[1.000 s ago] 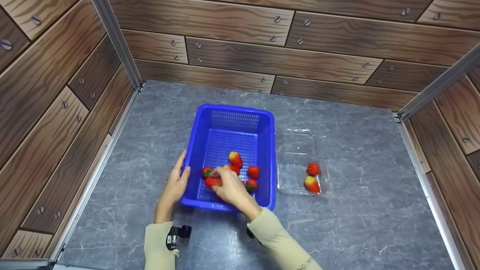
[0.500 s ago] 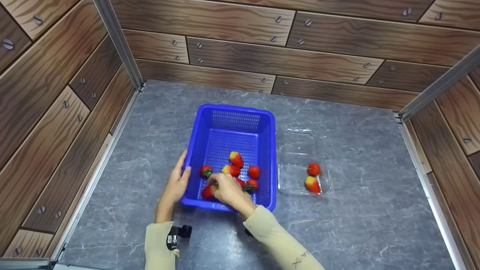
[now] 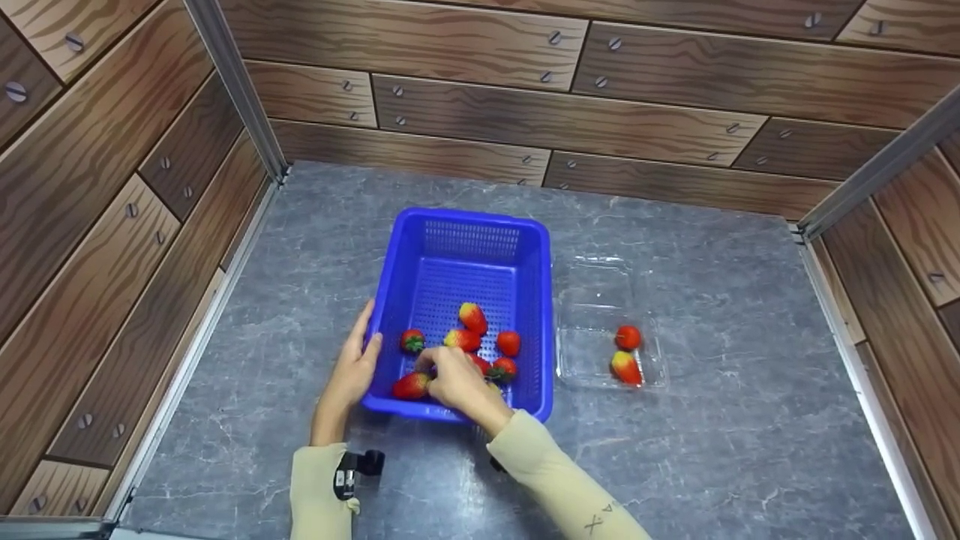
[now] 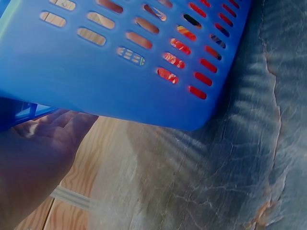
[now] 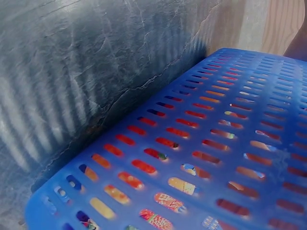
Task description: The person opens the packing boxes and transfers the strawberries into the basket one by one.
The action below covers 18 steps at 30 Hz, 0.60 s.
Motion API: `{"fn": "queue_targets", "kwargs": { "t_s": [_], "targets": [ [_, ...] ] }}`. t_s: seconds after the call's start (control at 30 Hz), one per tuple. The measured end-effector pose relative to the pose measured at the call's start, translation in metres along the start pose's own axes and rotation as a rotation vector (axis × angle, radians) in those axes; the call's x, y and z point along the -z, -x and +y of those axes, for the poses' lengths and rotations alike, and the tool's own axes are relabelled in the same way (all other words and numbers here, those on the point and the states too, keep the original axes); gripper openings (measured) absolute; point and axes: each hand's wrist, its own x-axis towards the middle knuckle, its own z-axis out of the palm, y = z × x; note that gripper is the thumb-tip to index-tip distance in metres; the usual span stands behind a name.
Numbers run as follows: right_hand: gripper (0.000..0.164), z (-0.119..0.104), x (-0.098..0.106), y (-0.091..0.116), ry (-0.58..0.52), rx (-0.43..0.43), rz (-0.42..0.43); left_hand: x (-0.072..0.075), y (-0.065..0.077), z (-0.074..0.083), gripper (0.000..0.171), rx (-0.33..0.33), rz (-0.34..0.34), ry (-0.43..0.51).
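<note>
At the left side of a blue slotted plastic basket [image 3: 457, 214], my left hand [image 3: 352, 367] grips the rim, thumb at the top edge and fingers along the outer wall. Inside the basket, my right hand [image 3: 454, 382] reaches down with bent fingers among the strawberries near the front. A red strawberry with a yellowish end [image 3: 410, 386] lies right against the fingers; the fingertips are hidden, so a hold on it cannot be told. Around the hand lie several more strawberries, among them a green-capped strawberry [image 3: 412, 341] and a red-and-yellow strawberry [image 3: 472, 319]. Both wrist views show strawberries through the slots.
Right of the basket stands an open clear plastic clamshell box [image 3: 581, 360] holding a red strawberry [image 3: 628, 337] and a yellow-topped strawberry [image 3: 625, 368]. Wood-patterned walls [image 3: 480, 105] enclose the grey marbled tabletop [image 3: 735, 360] at the back and sides.
My right hand has moved slightly toward the front. The strawberry at its fingers has shifted toward the basket's front left and turned, showing its yellowish end. My left hand has stayed put.
</note>
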Motion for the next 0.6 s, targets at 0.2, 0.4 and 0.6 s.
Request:
{"fn": "queue_targets", "kwargs": {
  "t_s": [0.2, 0.4, 0.6],
  "targets": [
    [0.035, -0.003, 0.009, 0.003, -0.015, -0.006, 0.022, -0.001, -0.001, -0.001, 0.057, -0.011, -0.001, 0.001],
    [0.03, -0.006, 0.032, 0.009, -0.129, -0.004, 0.035, 0.0, 0.0, -0.002, 0.057, 0.002, -0.004, -0.006],
    [0.028, -0.007, 0.063, 0.018, -0.264, -0.054, 0.057, 0.001, 0.0, -0.001, 0.057, -0.013, -0.004, -0.01]
  ]
}}
